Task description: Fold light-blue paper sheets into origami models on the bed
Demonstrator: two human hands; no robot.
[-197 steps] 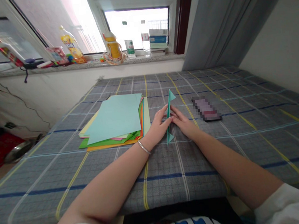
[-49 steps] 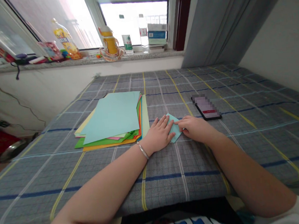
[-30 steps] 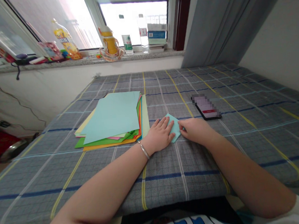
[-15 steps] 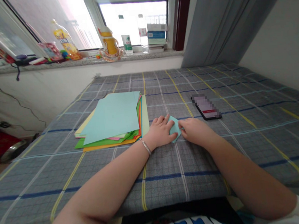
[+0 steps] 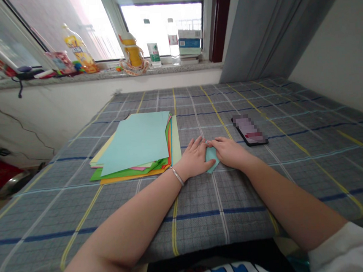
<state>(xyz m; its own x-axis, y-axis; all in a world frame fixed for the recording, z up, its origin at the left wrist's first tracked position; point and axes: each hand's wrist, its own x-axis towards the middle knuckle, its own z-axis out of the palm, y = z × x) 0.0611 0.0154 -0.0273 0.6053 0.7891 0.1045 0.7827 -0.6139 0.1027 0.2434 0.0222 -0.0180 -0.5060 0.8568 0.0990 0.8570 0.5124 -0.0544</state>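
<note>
A small folded piece of light blue paper (image 5: 212, 158) lies on the checked cloth, partly hidden by both hands. My left hand (image 5: 196, 159) rests flat at its left side, fingers stretched out and thumb across the paper's lower part. At the upper right edge, my right hand (image 5: 229, 151) has its fingers curled together, with the fingertips pressing on the paper's top corner near my left fingers. Close by on the left is a stack of coloured paper, topped by a large light blue sheet (image 5: 137, 140).
A phone (image 5: 250, 131) lies to the right of my hands on the checked cloth (image 5: 190, 232). Along the windowsill (image 5: 182, 68) at the back stand a yellow drink bottle (image 5: 80, 49), a yellow cup (image 5: 133, 51), a tube (image 5: 154, 54) and boxes (image 5: 190, 42). A grey curtain (image 5: 254, 28) hangs at right.
My right hand has moved left and slightly up along the paper, its fingertips now at the top corner. My left fingers have straightened and shifted a little left; the left hand stays on the paper.
</note>
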